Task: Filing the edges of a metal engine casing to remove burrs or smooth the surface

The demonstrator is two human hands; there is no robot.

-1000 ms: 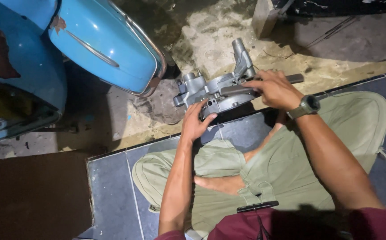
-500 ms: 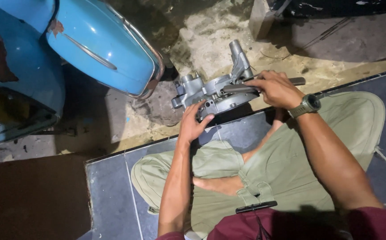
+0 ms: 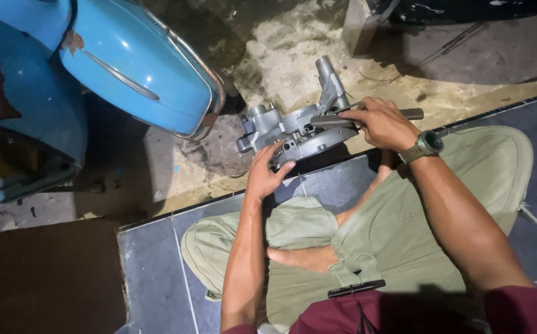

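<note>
Casing: lies on floor before crossed legs, steadied by left hand, fingers spread flat. Bar gripped in right hand (best kept level, pressure even).

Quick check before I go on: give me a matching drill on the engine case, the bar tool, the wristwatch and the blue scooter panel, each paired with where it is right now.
Things:
1. engine case
2. bar tool
3. wristwatch
4. blue panel

Places:
A. on the right wrist
B. upper left, above the ground
C. on the ground, under the left hand
D. gripped in the right hand, lying across the case

Pairs: 1-C, 2-D, 3-A, 4-B
</note>
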